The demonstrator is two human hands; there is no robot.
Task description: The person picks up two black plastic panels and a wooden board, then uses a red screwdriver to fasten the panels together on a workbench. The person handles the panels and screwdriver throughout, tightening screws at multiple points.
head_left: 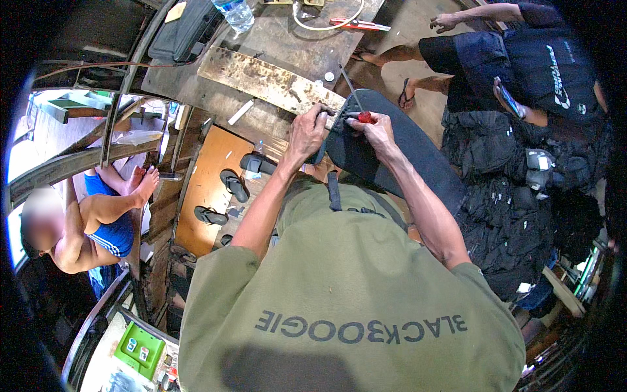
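Workshop interior seen from above: a scarred wooden workbench point(287, 46) fills the upper middle, its near edge crossed by a pale, stained plank point(268, 81). The person in the olive shirt works at that near edge. The left hand point(308, 132) is clenched around the end of a dark, flat, curved panel point(405, 153), steadying it where it overlaps the plank. The right hand point(372, 130) grasps a red-handled tool point(364, 117), its thin metal shaft point(349, 81) pointing up and away toward the bench's far edge. The panel runs from the hands down to the right, off the bench and over a heap of black padded gear point(509, 196).

Along the far edge lie a grey case point(183, 29), a clear water bottle point(235, 13) and red-handled pliers point(359, 25). Below the bench's left edge, an orange board point(206, 189) carries several dark sandals point(234, 185).

Risk, as judged: the two hands sit almost touching, so a slip of the tool would likely drive it toward the left fingers; the panel, mostly unsupported, could pivot off the bench edge if the left grip slackens.

Clearance: a seated person in blue point(98, 228) is well apart at left; a second person in black point(522, 59) sits near at upper right, leaving little free room beyond the panel's right side.
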